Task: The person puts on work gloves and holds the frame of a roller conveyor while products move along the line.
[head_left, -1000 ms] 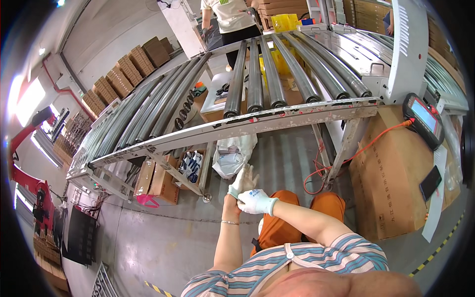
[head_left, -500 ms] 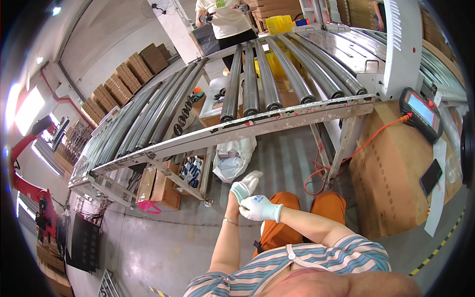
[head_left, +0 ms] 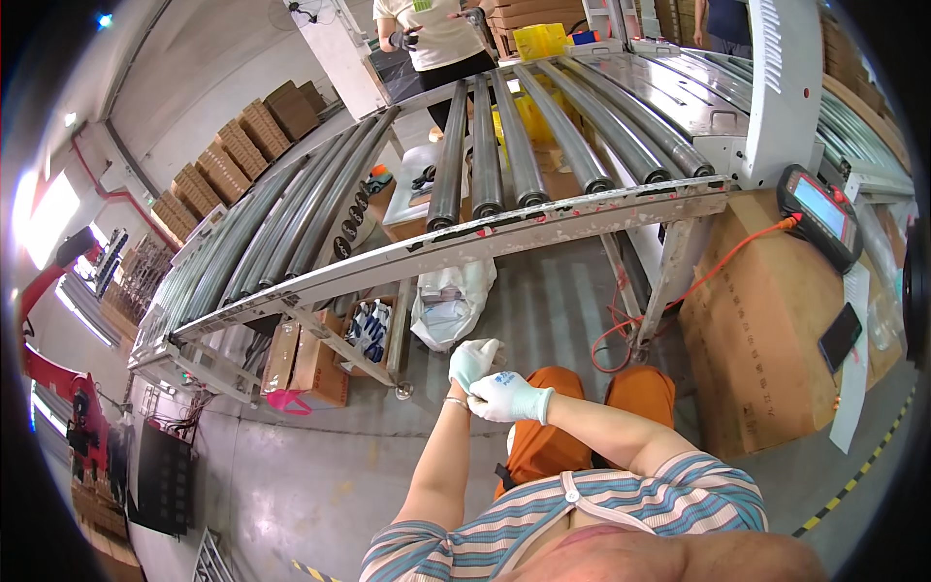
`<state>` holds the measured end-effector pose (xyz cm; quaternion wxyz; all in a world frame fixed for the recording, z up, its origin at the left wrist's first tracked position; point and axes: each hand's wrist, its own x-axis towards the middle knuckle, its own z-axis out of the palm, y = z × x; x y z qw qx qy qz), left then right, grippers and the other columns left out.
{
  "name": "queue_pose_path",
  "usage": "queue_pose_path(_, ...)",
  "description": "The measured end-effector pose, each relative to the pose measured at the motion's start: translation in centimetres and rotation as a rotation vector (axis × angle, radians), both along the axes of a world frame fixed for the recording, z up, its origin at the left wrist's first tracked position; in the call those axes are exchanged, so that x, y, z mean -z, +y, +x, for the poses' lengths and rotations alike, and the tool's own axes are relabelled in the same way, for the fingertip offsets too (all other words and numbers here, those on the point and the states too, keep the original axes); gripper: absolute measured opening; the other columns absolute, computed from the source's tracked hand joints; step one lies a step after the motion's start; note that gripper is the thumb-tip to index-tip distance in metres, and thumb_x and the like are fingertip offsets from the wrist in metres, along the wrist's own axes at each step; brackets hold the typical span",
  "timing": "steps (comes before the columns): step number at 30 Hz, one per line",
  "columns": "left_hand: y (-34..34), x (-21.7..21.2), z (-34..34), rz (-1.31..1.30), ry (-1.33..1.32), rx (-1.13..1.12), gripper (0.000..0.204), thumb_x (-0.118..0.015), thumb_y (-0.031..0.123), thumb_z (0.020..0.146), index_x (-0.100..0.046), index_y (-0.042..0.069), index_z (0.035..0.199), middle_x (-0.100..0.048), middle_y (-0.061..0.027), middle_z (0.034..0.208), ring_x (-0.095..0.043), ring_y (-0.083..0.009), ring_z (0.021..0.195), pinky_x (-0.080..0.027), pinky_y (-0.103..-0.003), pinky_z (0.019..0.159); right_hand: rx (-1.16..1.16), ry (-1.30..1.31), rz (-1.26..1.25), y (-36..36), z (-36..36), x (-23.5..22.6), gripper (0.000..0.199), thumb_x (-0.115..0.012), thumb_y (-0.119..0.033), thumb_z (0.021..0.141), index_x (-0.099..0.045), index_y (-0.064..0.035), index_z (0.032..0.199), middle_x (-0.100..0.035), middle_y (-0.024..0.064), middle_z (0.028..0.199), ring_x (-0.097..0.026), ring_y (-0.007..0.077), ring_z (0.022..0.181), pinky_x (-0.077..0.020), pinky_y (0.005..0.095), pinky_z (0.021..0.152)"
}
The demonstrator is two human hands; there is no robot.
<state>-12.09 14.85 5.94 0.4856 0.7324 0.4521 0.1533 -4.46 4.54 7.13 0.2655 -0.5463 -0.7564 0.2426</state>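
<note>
Both of my hands are in white knitted gloves with pale green cuffs, held together in front of my knees. My left hand (head_left: 472,363) has its fingers pointing away and to the right, partly foreshortened, with nothing seen in them. A bracelet (head_left: 456,400) circles the left wrist. My right hand (head_left: 504,398) is closed at the left wrist, pinching the cuff of the left glove. The pinched edge is mostly hidden behind the right fingers. Just beyond my hands, a white plastic bag (head_left: 452,308) with pale contents stands on the floor.
A roller conveyor (head_left: 485,234) crosses ahead of me, with a person (head_left: 436,39) behind it. Under it sit cardboard boxes (head_left: 320,364) and a box of gloves (head_left: 369,332). At right, a large carton (head_left: 747,339) bears a handheld controller (head_left: 820,215), an orange cable (head_left: 729,254) and a phone (head_left: 840,337).
The left glove sits further down over my left hand, and its cuff is nearer the bracelet. My left fingers have bent from pointing up. The right hand has shifted slightly, still at the cuff.
</note>
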Motion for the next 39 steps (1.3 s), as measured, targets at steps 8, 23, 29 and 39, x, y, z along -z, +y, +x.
queue_pose_path(8,0.7,0.3,-1.7,-0.734,-1.046,0.307,0.058,-0.029,0.041,0.094,-0.037,-0.004,0.130,-0.038,-0.0174,0.136,-0.030,-0.0261,0.130,-0.016,-0.037,0.111,0.137,0.755,-0.524,0.5,1.7,5.0,0.048,-0.046,-0.049,0.089,-0.060,-0.0029,0.093,-0.064,0.0055,0.081,-0.059,0.0141,0.070,-0.0474,0.0296,0.066)
queue_pose_path(23,-5.0,-3.9,-0.7,-0.718,-1.232,0.173,0.056,-0.036,0.044,0.093,-0.036,0.004,0.133,-0.037,-0.0111,0.137,-0.038,-0.0273,0.124,-0.030,-0.037,0.104,0.479,1.437,-0.417,3.2,3.9,5.2,0.023,-0.049,-0.030,0.092,-0.059,-0.0103,0.097,-0.061,-0.0005,0.088,-0.056,0.0099,0.077,-0.0455,0.0255,0.069)
queue_pose_path(29,-4.3,-2.9,-0.4,-0.563,-1.298,0.148,0.056,-0.044,0.045,0.089,-0.039,0.009,0.133,-0.038,-0.0037,0.137,-0.042,-0.0345,0.118,-0.035,-0.043,0.099,0.419,1.424,-0.423,3.2,3.6,5.1,0.024,-0.050,-0.032,0.091,-0.060,-0.0107,0.092,-0.061,-0.0021,0.084,-0.055,0.0081,0.073,-0.0453,0.0241,0.066)
queue_pose_path(39,-5.2,-3.2,0.1,-0.712,-1.380,0.138,0.058,-0.042,0.048,0.089,-0.039,0.009,0.132,-0.038,-0.0019,0.137,-0.039,-0.0324,0.121,-0.036,-0.043,0.097,0.417,1.433,-0.485,2.6,4.0,5.4,0.029,-0.050,-0.036,0.091,-0.060,-0.0102,0.098,-0.062,0.0000,0.087,-0.057,0.0091,0.072,-0.0468,0.0248,0.067)
